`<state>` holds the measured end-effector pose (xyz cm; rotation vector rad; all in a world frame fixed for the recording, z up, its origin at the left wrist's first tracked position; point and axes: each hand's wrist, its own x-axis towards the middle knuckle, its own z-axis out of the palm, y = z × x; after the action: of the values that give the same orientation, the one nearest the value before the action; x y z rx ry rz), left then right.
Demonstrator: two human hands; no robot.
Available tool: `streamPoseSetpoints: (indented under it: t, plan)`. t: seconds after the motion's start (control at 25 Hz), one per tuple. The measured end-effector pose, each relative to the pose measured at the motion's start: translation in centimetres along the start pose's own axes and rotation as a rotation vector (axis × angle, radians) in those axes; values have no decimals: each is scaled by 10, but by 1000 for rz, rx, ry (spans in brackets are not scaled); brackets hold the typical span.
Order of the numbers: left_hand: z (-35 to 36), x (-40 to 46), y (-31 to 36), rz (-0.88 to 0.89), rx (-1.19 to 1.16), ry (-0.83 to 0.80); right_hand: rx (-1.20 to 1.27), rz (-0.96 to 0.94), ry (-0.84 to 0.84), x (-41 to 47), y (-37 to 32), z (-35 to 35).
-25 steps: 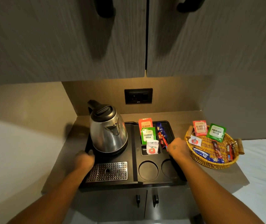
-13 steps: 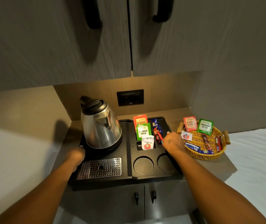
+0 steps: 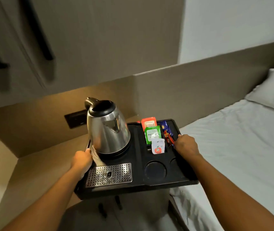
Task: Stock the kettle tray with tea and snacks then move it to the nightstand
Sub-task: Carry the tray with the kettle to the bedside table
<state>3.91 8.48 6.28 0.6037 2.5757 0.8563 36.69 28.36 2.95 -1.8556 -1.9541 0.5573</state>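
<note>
Hotel room — bed [image 3: 242, 147], kettle tray [image 3: 164, 184].

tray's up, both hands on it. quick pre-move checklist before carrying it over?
1. Left hand grips the tray at its left edge: ok.
2. Right hand grips the right edge: ok.
3. Kettle seated on its base: cannot tell; it looks tilted, maybe from the lens.
4. Tea sachets and snack bars sit in their slots: ok.
5. Bed close on the right: ok, no contact visible.
6. Nightstand clear: cannot tell, not in view.
</note>
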Motion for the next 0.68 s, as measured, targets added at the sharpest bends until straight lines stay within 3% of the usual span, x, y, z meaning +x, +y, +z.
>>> streamPoseSetpoints:
  t: [0.24, 0.4, 0.68]
  plan:
    - [180, -186, 140, 378, 32, -230, 150, 358, 278, -57, 269, -183]
    - [294, -332, 230, 557, 88, -418, 119, 583, 413, -122, 435, -305]
    - [479, -554, 365, 768, 139, -646, 91, 920, 667, -188, 666, -437]
